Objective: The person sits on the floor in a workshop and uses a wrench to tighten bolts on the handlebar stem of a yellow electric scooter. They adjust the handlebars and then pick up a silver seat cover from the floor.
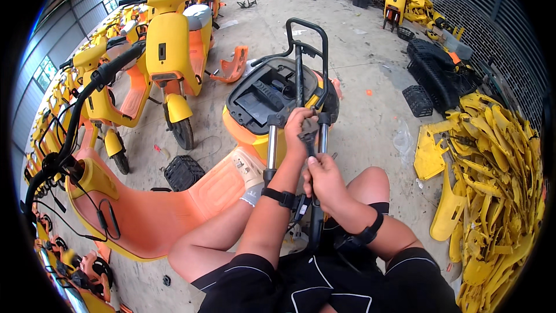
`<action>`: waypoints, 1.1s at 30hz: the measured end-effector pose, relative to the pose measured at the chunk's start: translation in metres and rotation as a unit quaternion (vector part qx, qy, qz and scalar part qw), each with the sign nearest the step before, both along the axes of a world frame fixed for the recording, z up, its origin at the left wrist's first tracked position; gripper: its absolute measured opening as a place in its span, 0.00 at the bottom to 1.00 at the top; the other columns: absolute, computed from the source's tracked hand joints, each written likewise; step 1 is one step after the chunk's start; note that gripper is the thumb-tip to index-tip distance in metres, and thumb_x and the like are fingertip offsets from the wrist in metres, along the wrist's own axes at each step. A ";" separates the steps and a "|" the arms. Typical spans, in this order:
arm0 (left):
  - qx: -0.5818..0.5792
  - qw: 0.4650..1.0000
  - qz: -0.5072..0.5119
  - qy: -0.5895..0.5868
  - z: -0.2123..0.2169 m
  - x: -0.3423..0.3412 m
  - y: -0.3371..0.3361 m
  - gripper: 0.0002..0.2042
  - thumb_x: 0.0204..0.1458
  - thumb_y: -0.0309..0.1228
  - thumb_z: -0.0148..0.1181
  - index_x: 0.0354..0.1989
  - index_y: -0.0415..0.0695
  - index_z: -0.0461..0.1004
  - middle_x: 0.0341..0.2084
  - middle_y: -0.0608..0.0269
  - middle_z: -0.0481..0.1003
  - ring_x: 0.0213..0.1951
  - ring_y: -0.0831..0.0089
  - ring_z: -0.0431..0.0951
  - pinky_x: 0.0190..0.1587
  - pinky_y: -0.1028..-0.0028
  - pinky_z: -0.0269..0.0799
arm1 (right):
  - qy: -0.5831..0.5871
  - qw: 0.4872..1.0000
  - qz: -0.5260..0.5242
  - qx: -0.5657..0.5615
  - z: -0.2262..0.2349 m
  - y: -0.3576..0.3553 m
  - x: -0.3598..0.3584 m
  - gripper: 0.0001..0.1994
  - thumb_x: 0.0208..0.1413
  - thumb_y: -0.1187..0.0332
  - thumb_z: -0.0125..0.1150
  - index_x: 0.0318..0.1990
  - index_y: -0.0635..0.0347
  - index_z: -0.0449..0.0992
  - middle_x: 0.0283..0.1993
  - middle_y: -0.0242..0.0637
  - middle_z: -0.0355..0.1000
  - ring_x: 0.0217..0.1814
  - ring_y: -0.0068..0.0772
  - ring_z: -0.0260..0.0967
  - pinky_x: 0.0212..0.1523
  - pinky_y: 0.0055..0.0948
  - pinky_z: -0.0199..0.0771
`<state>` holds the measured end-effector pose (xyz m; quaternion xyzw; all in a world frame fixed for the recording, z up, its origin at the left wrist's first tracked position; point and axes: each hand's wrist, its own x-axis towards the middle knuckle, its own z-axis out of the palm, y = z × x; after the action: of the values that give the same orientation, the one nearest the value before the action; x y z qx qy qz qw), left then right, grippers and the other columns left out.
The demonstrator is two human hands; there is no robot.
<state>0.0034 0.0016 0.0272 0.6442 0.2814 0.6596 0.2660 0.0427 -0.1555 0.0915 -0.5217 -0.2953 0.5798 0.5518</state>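
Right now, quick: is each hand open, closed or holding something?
Left hand: fingers curled beside the silver fork tubes; what it holds cannot be told.
Right hand: closed, holding a dark wrench-like tool.

Dark wrench (310, 141) between silver fork tubes (271, 145)

Parked scooters (168, 46) stand left, a panel pile (492, 191) right, the fork (271, 146) between them.

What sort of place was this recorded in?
Probably a scooter repair or dismantling site: rows of yellow scooters, a heap of yellow panels, and a seatless scooter up close.
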 end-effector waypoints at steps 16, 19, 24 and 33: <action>-0.031 0.998 -0.048 -0.031 -0.008 -0.004 0.003 0.07 0.51 0.15 0.63 0.38 0.33 0.76 0.38 0.54 0.77 0.39 0.61 0.79 0.45 0.70 0.75 | -0.344 0.917 0.198 -0.031 0.055 0.057 0.157 0.09 0.67 0.67 0.55 0.43 0.64 0.76 0.26 0.32 0.74 0.19 0.21 0.68 0.21 0.25 0.66; -0.022 0.999 -0.034 -0.020 -0.009 -0.004 0.005 0.07 0.51 0.15 0.63 0.39 0.33 0.76 0.39 0.55 0.77 0.40 0.64 0.79 0.45 0.71 0.74 | -0.400 0.881 0.250 -0.019 0.068 0.077 0.168 0.10 0.66 0.66 0.55 0.43 0.65 0.77 0.25 0.32 0.73 0.19 0.22 0.68 0.21 0.26 0.67; -0.033 0.998 -0.045 -0.022 -0.010 -0.004 0.004 0.07 0.52 0.14 0.63 0.39 0.32 0.76 0.41 0.57 0.77 0.42 0.68 0.78 0.46 0.73 0.74 | -0.409 0.860 0.304 -0.024 0.090 0.097 0.179 0.10 0.66 0.68 0.55 0.45 0.65 0.79 0.24 0.31 0.73 0.20 0.22 0.69 0.23 0.25 0.69; -0.025 0.999 -0.035 -0.012 -0.012 -0.005 0.005 0.06 0.53 0.14 0.62 0.39 0.32 0.77 0.40 0.57 0.78 0.41 0.68 0.77 0.47 0.73 0.73 | -0.460 0.776 0.429 -0.030 0.114 0.144 0.193 0.12 0.65 0.65 0.58 0.47 0.65 0.80 0.28 0.32 0.76 0.26 0.23 0.72 0.29 0.26 0.73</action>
<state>-0.0016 0.0064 0.0153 0.6391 0.2718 0.6501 0.3084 0.2361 -0.0111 0.2052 -0.5618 -0.6899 0.4557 0.0279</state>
